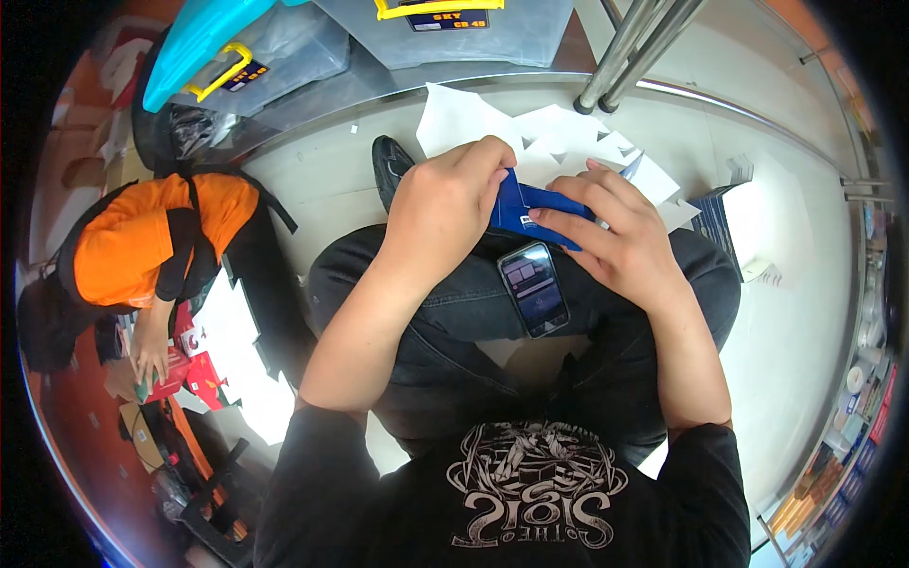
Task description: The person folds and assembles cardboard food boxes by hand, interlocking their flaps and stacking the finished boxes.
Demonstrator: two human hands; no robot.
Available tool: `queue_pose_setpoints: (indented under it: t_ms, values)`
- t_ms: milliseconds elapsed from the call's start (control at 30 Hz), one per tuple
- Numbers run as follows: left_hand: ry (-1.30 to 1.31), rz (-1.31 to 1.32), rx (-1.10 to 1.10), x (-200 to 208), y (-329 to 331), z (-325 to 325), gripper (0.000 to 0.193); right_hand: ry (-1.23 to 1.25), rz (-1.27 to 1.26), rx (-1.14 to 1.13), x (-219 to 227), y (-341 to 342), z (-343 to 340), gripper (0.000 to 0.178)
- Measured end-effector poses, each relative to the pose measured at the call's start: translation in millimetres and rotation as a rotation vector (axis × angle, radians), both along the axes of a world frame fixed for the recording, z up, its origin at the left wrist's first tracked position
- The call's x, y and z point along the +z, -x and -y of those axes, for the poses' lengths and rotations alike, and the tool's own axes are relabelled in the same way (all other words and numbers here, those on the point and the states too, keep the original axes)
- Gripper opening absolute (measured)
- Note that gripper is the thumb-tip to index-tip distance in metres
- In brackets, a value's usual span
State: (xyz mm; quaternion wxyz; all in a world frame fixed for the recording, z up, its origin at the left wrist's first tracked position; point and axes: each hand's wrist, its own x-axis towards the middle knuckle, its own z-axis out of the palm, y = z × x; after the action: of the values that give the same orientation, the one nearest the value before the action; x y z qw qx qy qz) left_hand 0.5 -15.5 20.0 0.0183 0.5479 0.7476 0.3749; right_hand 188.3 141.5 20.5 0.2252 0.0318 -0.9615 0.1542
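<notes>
A small dark blue cardboard box (519, 206), partly folded, is held above my crossed legs. My left hand (445, 204) pinches its upper left edge, the fingers bent over a raised flap. From the other side my right hand (615, 232) grips it, with fingers laid across the blue panel. Part of the box is hidden behind my fingers. A smartphone (535, 289) with a lit screen rests on my lap just below the box. Beyond my hands, white cut card sheets (464, 118) with notched edges lie spread on the floor.
A stack of dark-edged card pieces (721, 227) sits by my right knee. Clear plastic bins (454, 38) with yellow handles and metal rack legs (630, 62) stand ahead. At left, a person in orange (133, 246) handles red boxes (166, 374). Stocked shelves (843, 435) line the right.
</notes>
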Motion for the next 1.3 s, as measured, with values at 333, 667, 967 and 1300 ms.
queue_pose_setpoints:
  t_ms: [333,667,967,1300]
  values:
    - [-0.039,-0.031,-0.057,4,4,2,0.016,0.028,-0.015,-0.019,1,1,1,0.05]
    - [-0.012,0.139,-0.158,2,1,4,0.038,0.064,0.013,-0.009,1,1,-2,0.054]
    - [0.1,-0.028,-0.212,12,-1,3,0.079,0.161,-0.092,-0.161,4,2,-8,0.077]
    - [-0.29,0.913,-0.318,6,45,13,0.08,0.631,-0.509,-0.315,-7,-46,-88,0.063]
